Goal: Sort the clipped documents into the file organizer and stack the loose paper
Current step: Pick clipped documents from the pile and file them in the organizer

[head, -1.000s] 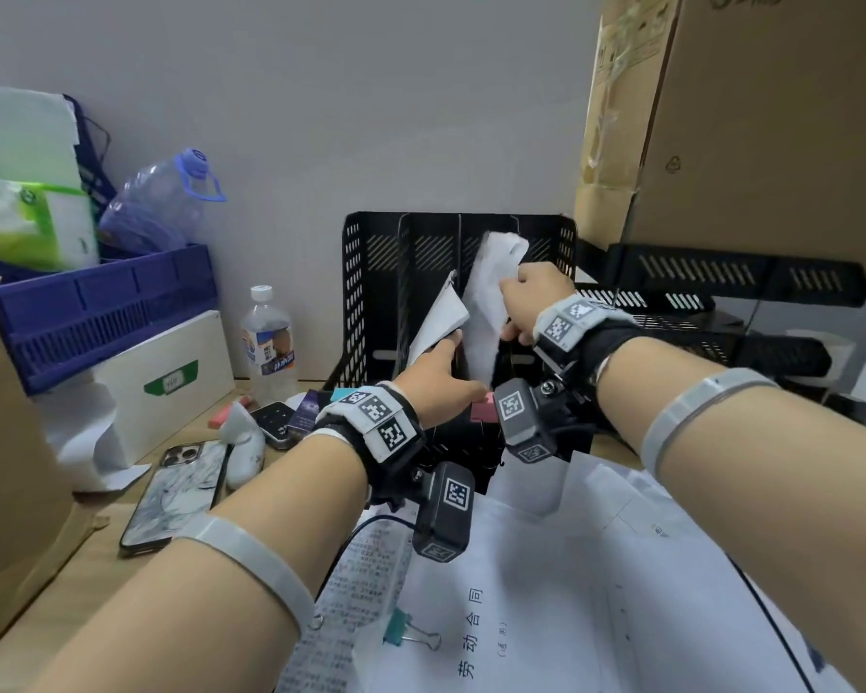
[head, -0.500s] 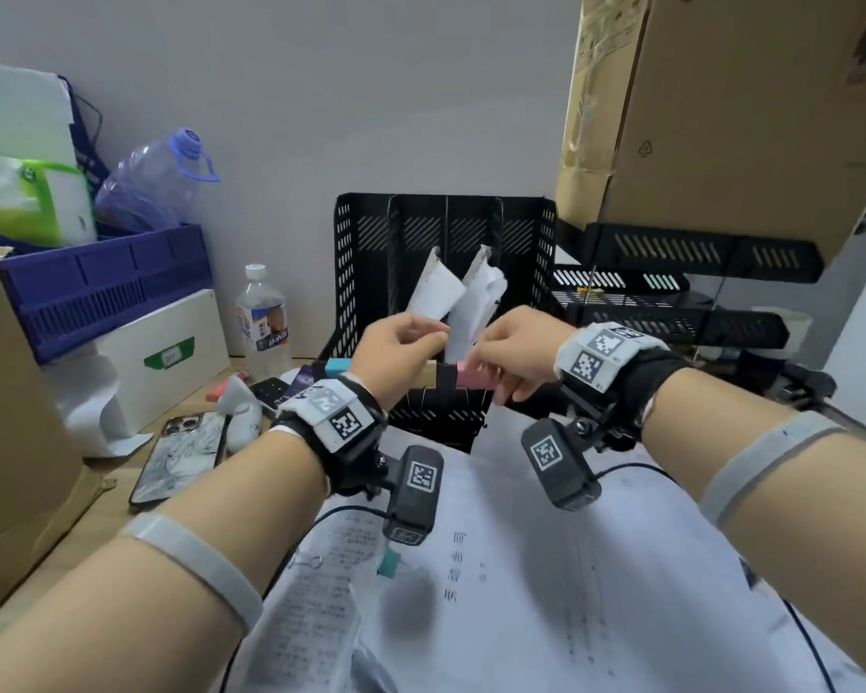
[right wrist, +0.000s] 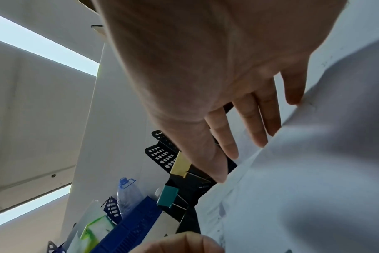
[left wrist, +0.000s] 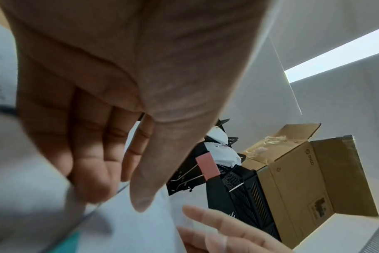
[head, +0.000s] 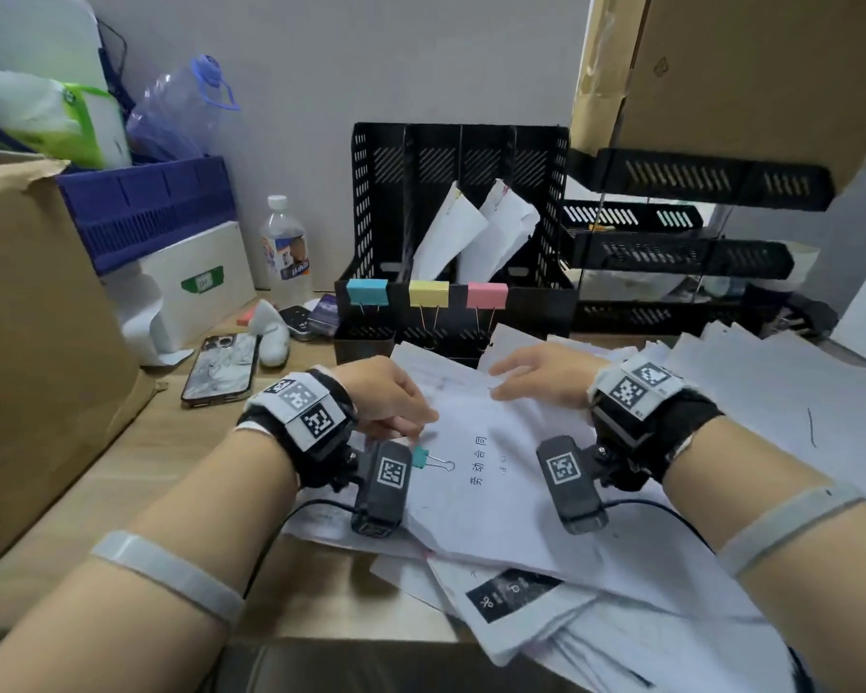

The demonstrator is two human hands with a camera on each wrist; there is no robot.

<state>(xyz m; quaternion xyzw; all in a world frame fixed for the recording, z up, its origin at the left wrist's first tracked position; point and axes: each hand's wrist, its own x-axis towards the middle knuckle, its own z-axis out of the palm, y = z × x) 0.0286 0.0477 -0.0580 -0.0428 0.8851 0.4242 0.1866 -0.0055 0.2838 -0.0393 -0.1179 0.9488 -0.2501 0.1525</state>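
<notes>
Clipped document [head: 476, 472]: flat white sheets printed with small dark text, lying on top of the paper spread at the table's middle, just in front of the file organizer.
Teal binder clip [head: 420, 456]: small folded-metal clip with wire loop handles, biting the document's left edge.
Left hand [head: 388, 398]: palm down over the document's left edge, fingers loosely curled toward the teal binder clip; fingertips [left wrist: 93, 190] look to touch the paper there, but whether they pinch the clip I cannot tell, since the wrist view is blurred.
Right hand [head: 546, 375]: fingers straight and spread, flat along the document's far edge; its fingertips [right wrist: 260, 137] rest on the sheet, holding nothing.
File organizer [head: 381, 167]: black perforated metal, upright dividers forming slots, standing at the table's far edge against the wall; two bent white paper bundles [head: 476, 237] lean in its middle slots.
Front rim clips: blue clip [head: 367, 291], yellow clip [head: 428, 294] and pink clip [head: 487, 295], smooth rectangular clips side by side on the organizer's low front wall.
Loose paper [head: 771, 392]: thin white sheets fanned unevenly across the table's right side and near edge, corners overlapping.
Table [head: 136, 472]: pale wood-grain surface.
Left side: glossy phone [head: 221, 362] lying flat, clear plastic bottle [head: 286, 247] upright beyond it, brown cardboard box [head: 36, 342] at the left edge.
</notes>
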